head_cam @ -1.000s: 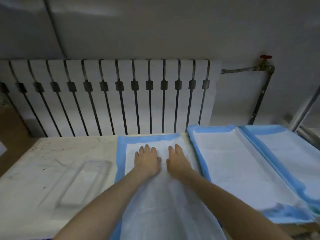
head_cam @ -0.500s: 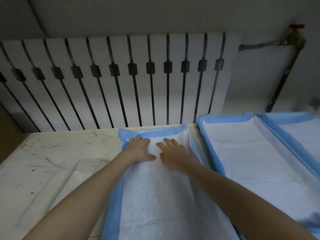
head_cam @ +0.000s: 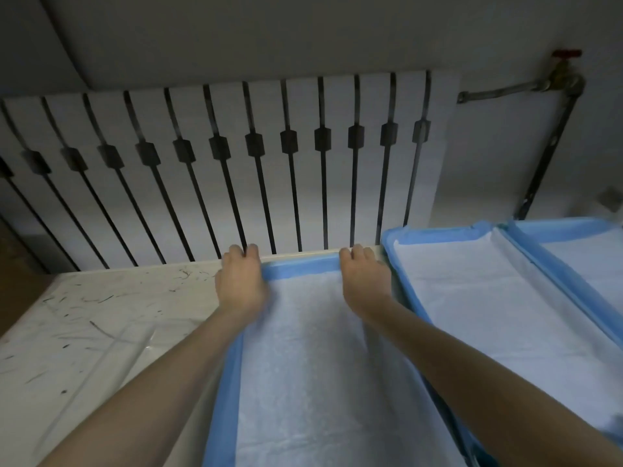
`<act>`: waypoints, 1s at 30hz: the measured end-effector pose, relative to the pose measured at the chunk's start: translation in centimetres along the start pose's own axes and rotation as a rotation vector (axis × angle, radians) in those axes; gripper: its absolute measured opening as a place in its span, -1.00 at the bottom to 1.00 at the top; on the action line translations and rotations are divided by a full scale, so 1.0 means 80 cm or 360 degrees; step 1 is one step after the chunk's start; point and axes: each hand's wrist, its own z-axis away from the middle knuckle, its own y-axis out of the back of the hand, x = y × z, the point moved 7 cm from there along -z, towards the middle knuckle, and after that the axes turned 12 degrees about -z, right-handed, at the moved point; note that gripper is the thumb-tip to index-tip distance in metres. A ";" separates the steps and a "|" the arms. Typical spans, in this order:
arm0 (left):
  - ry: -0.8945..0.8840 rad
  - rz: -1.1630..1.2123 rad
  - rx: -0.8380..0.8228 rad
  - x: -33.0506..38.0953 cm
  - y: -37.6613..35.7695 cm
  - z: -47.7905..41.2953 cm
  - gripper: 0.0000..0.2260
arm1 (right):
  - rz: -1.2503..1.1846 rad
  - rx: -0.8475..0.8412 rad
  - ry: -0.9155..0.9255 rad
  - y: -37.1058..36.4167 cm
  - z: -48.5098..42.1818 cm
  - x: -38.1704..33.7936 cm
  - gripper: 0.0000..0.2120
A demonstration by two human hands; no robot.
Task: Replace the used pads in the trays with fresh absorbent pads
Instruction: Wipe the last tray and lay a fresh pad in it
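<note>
On worktop (head_cam: 101, 308) centre: pad (head_cam: 303, 365), left hand (head_cam: 241, 284) at far-left corner, right hand (head_cam: 364, 281) at far-right corner. Right of it: second pad (head_cam: 488, 315), then third pad (head_cam: 586, 261), side by side. Left: possibly a tray (head_cam: 101, 362). Behind worktop: radiator (head_cam: 236, 197), pipe (head_cam: 553, 146) to its right.

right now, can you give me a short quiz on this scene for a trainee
1. True or false: the left hand and right hand sit at the far corners of the absorbent pad.
2. How many more blue-edged pads lie to the right of it? A none, B two, C four.
3. Fill in: the valve handle above the pipe is ____.
Key: 1 true; 2 B; 3 red.
</note>
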 end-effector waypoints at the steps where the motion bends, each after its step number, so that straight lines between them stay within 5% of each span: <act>1: 0.0062 -0.0044 -0.0060 -0.010 -0.003 -0.001 -0.61 | 0.0041 -0.0013 -0.0029 0.003 -0.002 0.007 -0.49; 4: 0.0159 0.0053 -0.0326 -0.031 -0.027 -0.005 -0.70 | 0.0063 -0.0119 -0.0093 -0.006 -0.006 0.022 -0.46; 7: 0.0118 0.0055 -0.0206 -0.035 -0.024 -0.011 -0.87 | 0.0044 -0.0143 -0.0007 -0.009 -0.014 0.024 -0.61; 10: 0.0125 0.0069 -0.0029 -0.031 -0.010 -0.011 -0.82 | -0.0031 -0.0106 0.0053 -0.003 -0.012 0.024 -0.73; 14: 0.0229 0.0119 0.0056 -0.038 -0.008 -0.004 -0.69 | -0.0091 0.0044 0.0030 -0.002 -0.003 0.031 -0.70; 25: 0.0191 0.0091 0.0111 -0.038 -0.011 -0.017 -0.89 | 0.0237 0.0019 0.0029 -0.013 -0.004 0.013 -0.52; 30: 0.0018 -0.0184 0.0282 -0.009 0.009 -0.007 -0.60 | 0.0090 -0.0136 0.0363 -0.025 0.015 -0.044 -0.64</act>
